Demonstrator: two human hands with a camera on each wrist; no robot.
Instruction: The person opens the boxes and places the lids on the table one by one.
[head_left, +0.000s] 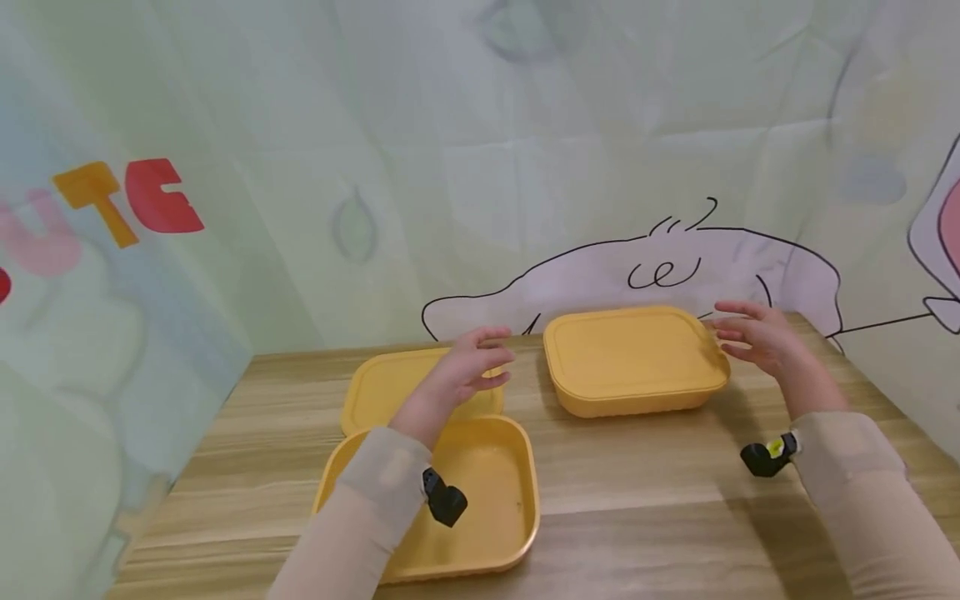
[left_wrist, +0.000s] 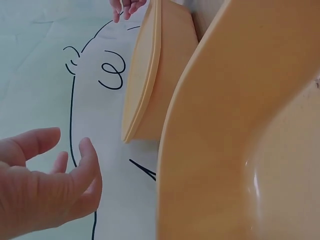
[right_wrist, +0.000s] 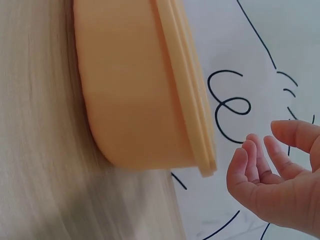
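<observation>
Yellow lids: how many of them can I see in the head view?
2: one lid on the closed box at right, the other lid behind the open box, partly hidden by the left hand.

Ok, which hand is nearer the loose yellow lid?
Left. The left hand appears over the right part of the lid; the right hand is well to its right, beside the lidded box.

The head camera looks forward and down over the table; both wrist cameras, close and turned sideways, share the lidded box and far backdrop.
</observation>
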